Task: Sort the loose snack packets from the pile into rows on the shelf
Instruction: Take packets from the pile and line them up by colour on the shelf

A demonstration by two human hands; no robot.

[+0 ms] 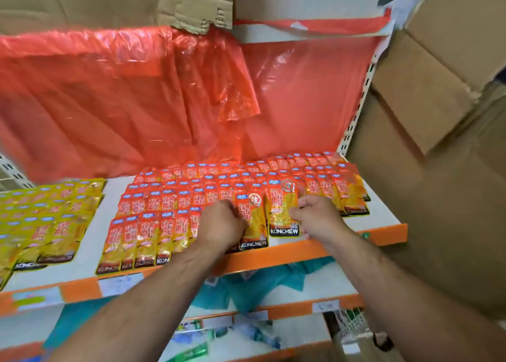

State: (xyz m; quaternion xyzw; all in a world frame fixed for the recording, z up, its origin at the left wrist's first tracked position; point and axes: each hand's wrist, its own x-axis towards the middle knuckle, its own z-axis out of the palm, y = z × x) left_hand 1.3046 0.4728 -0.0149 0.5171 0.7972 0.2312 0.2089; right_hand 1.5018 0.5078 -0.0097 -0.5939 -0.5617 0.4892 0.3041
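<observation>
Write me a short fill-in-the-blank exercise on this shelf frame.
1. The yellow packets lie to the ___ of the red-orange packets.
2. The packet pinched by the right hand reads ___.
3. The shelf has an ___ front edge.
Missing words: left; KONCHEW; orange.

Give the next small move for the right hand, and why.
Probably ease the right packet, pinched in the right hand, toward the front edge and release. Its bottom looks a little farther back than the left packet held by the left hand, while the front row lines up evenly.
</observation>
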